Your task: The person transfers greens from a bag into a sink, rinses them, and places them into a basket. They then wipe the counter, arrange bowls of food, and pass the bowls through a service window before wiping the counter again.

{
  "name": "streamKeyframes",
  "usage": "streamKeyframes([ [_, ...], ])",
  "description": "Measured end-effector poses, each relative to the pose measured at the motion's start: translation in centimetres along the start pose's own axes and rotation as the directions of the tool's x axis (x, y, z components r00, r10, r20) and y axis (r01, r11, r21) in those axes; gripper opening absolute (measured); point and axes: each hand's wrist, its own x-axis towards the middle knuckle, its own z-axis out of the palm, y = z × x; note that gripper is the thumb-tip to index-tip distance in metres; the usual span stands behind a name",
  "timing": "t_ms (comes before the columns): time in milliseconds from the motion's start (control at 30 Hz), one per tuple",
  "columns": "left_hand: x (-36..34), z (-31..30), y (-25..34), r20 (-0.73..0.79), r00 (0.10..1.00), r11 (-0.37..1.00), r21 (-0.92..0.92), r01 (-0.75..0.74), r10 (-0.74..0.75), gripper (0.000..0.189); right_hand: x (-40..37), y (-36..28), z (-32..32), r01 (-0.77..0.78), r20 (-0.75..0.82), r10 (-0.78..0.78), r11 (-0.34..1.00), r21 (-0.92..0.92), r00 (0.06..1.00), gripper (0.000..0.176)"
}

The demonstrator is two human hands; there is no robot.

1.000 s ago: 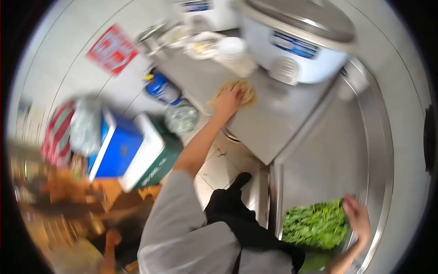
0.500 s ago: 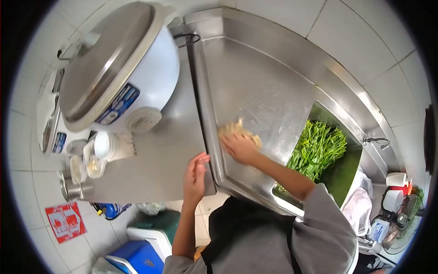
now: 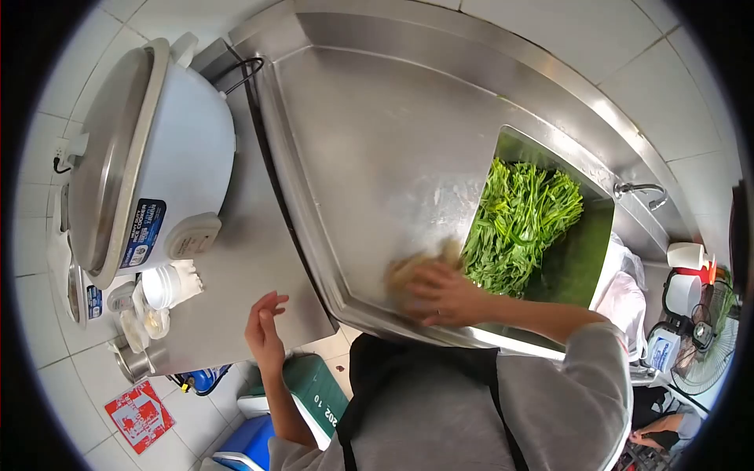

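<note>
Wiping looks to be the step: the right hand (image 3: pixel 446 295) presses over a tan cloth (image 3: pixel 400 276) on the steel worktop (image 3: pixel 377 149), blur hiding whether its grip closes. Beside that grip, leafy greens (image 3: pixel 518 224) lie in the sink (image 3: pixel 580 271); to its left, the left hand (image 3: pixel 266 326) is empty, fingers loosely apart. The next stroke likely calls for even pressure.

The left forearm (image 3: pixel 287 402) reaches forward, and the left hand (image 3: pixel 265 330) is loosely opened with its fingers slightly bent. The right forearm (image 3: pixel 530 314) crosses leftward in front of the torso (image 3: pixel 424 408); the right hand (image 3: pixel 449 293), blurred, lies palm down, fingers pointing left.
</note>
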Motion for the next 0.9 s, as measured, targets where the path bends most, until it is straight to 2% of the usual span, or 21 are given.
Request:
streamKeyframes([
  [33,0.6,0.6,0.6,0.032,0.999,0.999,0.026,-0.04,0.039,0.034,0.4,-0.4,1.8,0.067,0.002,-0.068,0.997,0.032,0.998,0.037],
  [100,1.8,1.4,2.3,0.064,0.995,0.993,0.078,-0.084,0.079,0.034,2.9,2.6,0.8,-0.017,0.001,0.017,0.992,-0.127,1.0,0.037],
  [133,2.1,1.5,2.9,0.157,0.979,0.98,0.126,-0.153,0.132,0.036,4.9,7.5,2.0,-0.442,0.354,0.455,0.889,-0.12,0.817,0.038],
  [167,1.5,1.2,3.2,0.256,0.953,0.964,0.167,-0.209,0.163,0.038,1.5,11.9,0.6,-0.325,-0.01,0.344,0.894,0.31,0.939,0.04],
  [200,1.4,0.8,3.2,0.25,0.953,0.962,0.165,-0.217,0.172,0.038,1.5,14.4,-3.3,-0.364,-0.104,0.384,0.701,-0.613,0.917,0.041],
  [233,1.5,0.2,3.2,0.247,0.957,0.964,0.179,-0.198,0.151,0.034,1.7,17.4,-5.0,-0.549,-0.216,0.528,0.627,-0.553,0.821,0.044],
  [267,1.6,-0.5,3.1,0.248,0.96,0.964,0.193,-0.183,0.132,0.031,1.5,19.8,-6.1,-0.618,-0.265,0.565,0.642,-0.455,0.781,0.044],
  [300,1.7,-1.0,2.7,0.246,0.957,0.96,0.192,-0.203,0.153,0.031,1.2,20.0,-6.7,-0.621,-0.284,0.557,0.637,-0.456,0.78,0.044],
  [367,2.4,-2.2,1.6,0.195,0.973,0.97,0.185,-0.159,0.123,0.03,2.0,18.9,-6.8,-0.351,-0.095,0.34,0.871,-0.344,0.936,0.045],
  [400,2.9,-2.5,1.1,0.184,0.976,0.978,0.153,-0.144,0.115,0.03,2.7,16.7,-6.6,-0.226,0.004,0.243,0.908,-0.353,0.97,0.044],
  [467,3.7,-2.9,0.0,0.205,0.971,0.982,0.118,-0.149,0.122,0.032,5.1,11.2,-4.4,0.025,0.205,0.041,0.95,-0.31,0.978,0.045],
  [500,4.1,-3.0,-0.6,0.22,0.968,0.986,0.093,-0.141,0.118,0.031,7.2,9.0,-2.9,0.143,0.296,-0.061,0.954,-0.263,0.953,0.045],
  [567,5.1,-2.6,-0.6,0.262,0.962,0.987,0.118,-0.112,0.078,0.029,12.1,6.3,1.0,0.156,0.224,-0.11,0.968,-0.198,0.968,0.047],
  [633,5.9,-2.1,-0.8,0.283,0.957,0.995,0.048,-0.083,0.066,0.028,18.2,6.8,3.3,0.002,0.071,0.006,0.994,-0.112,0.997,0.044],
  [700,6.6,-1.8,-1.0,0.302,0.947,0.994,-0.006,-0.111,0.107,0.031,25.7,10.3,1.9,-0.371,0.02,0.375,0.922,-0.116,0.927,0.041],
  [767,7.0,-1.6,-0.7,0.303,0.949,0.997,-0.006,-0.082,0.08,0.032,31.8,16.8,2.7,-0.369,-0.26,0.296,0.879,-0.302,0.919,0.044],
  [833,7.7,-1.0,-0.7,0.302,0.953,0.999,-0.026,-0.035,0.041,0.035,38.8,23.3,2.1,-0.461,-0.31,0.372,0.835,-0.3,0.875,0.049],
  [900,8.7,-0.2,-0.9,0.3,0.952,0.998,0.008,-0.06,0.055,0.034,43.5,27.5,-0.1,-0.583,-0.335,0.494,0.767,-0.267,0.803,0.053],
])
